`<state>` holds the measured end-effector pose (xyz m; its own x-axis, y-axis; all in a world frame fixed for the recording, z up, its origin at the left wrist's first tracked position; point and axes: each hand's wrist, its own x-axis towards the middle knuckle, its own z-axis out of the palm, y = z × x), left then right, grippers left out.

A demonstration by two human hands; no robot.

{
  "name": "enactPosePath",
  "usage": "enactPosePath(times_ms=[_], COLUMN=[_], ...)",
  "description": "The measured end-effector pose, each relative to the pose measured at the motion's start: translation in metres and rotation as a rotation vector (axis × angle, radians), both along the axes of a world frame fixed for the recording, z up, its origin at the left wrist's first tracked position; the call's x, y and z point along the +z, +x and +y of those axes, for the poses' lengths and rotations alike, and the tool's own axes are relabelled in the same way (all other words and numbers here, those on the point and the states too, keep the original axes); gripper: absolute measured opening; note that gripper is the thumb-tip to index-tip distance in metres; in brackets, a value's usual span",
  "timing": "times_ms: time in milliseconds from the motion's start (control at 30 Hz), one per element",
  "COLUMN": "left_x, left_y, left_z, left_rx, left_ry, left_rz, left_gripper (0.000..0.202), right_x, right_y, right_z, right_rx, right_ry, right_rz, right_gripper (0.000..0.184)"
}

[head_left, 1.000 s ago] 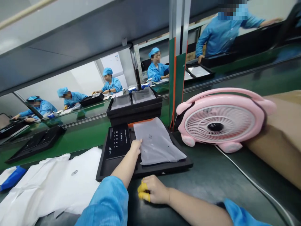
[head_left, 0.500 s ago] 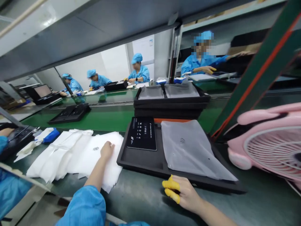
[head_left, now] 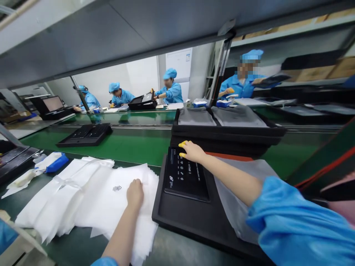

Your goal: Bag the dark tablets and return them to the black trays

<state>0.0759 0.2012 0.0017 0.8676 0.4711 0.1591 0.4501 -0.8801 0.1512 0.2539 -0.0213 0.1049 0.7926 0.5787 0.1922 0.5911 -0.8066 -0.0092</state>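
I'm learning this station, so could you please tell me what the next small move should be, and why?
Probably use the right hand to grip the black device and lift it: the hand is at its far edge, the device lies in the tray with no sleeve over it, and the left hand is on the white sheets.

Left hand (head_left: 135, 194) on white sheets (head_left: 94, 203) toward eight o'clock, right hand (head_left: 193, 151) at a black printed panel (head_left: 187, 181), black tray (head_left: 191, 218) at six o'clock

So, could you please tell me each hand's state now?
Left hand: on the white sheets, grip unclear.
Right hand: at the black tablet, grip unclear.
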Motion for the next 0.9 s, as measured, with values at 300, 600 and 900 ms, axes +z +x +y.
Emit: enactPosePath(times_ms=[300, 600, 900], left_x=[0.000, 0.010, 0.056], left_y=[0.004, -0.006, -0.047], left_z=[0.004, 0.007, -0.011], left_rx=[0.008, 0.099, 0.102], left_ry=[-0.055, -0.287, -0.467], left_rz=[-0.024, -0.447, -0.780], left_gripper=[0.018, 0.018, 0.016], right_x=[0.016, 0.128, 0.090], right_y=[0.042, -0.077, -0.194], right_z=[0.016, -0.006, -0.123], right_rx=[-0.156, 0.100, -0.024], right_ry=[-0.064, -0.077, 0.598], right_rz=[0.216, -0.011, -0.058], right_gripper=[0.041, 0.054, 0.028])
